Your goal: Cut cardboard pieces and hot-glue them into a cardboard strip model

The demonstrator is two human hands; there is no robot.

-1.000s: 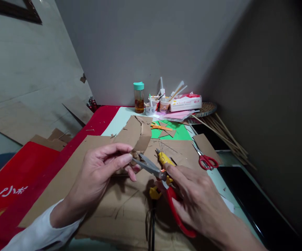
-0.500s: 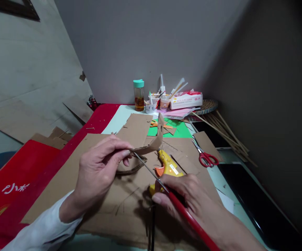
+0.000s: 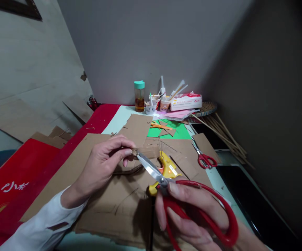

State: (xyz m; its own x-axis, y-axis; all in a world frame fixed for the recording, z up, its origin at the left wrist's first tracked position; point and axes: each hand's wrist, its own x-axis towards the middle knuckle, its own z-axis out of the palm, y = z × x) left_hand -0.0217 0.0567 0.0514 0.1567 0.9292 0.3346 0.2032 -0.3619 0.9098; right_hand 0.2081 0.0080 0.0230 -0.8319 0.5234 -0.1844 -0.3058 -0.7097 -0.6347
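Between the thumb and fingers of my left hand (image 3: 102, 162), a narrow cardboard strip (image 3: 149, 152) is pinched at its end and reaches off to the right. My right hand (image 3: 192, 209) grips large red-handled scissors (image 3: 151, 168), their blades together and the tips at the strip's pinched end, close to my left fingertips. Under the blades lies a yellow hot glue gun (image 3: 169, 165) with an orange trigger, partly covered by the scissors. A dark curved cardboard piece (image 3: 130, 170) shows below my left hand.
Cardboard sheets (image 3: 109, 209) cover the table's middle. Small red scissors (image 3: 205, 159) and a black tablet-like slab (image 3: 247, 198) lie on the right. Behind are orange scissors (image 3: 162, 126), a bottle (image 3: 139, 96), cups (image 3: 164, 104), a tissue pack (image 3: 186, 101) and wooden sticks (image 3: 226, 136).
My right hand has turned the large scissors, so the blades and handle loops now show broadside. The cardboard strip's raised far end has swung down, and the strip now lies nearly level.
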